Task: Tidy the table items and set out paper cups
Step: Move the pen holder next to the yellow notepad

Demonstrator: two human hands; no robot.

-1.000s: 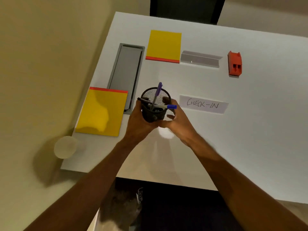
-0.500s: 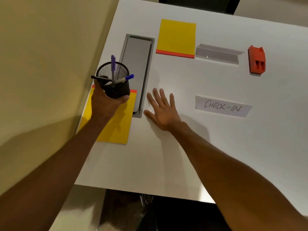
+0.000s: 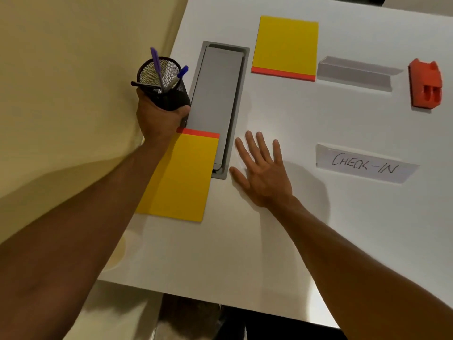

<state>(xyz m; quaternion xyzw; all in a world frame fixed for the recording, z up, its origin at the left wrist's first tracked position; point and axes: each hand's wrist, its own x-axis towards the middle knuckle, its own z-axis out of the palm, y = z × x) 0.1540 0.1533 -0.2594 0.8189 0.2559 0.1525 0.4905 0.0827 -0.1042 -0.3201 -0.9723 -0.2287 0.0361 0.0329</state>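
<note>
The left hand [image 3: 159,119] has its fingers curled round the lower part of the mesh cup [image 3: 169,94] and holds it, pens [image 3: 156,63] inside, at the desk's [image 3: 269,253] left edge, beside the grey hatch [image 3: 218,99]. The right hand [image 3: 262,173] lies flat with its fingers spread, just beside the hatch's near end. Bare desk runs from that hand to the near edge and across to the sign [image 3: 365,163]. Since half a second ago the cup has moved from above the near pad's [image 3: 181,177] red strip farther along the left edge, while the right hand has stayed put.
</note>
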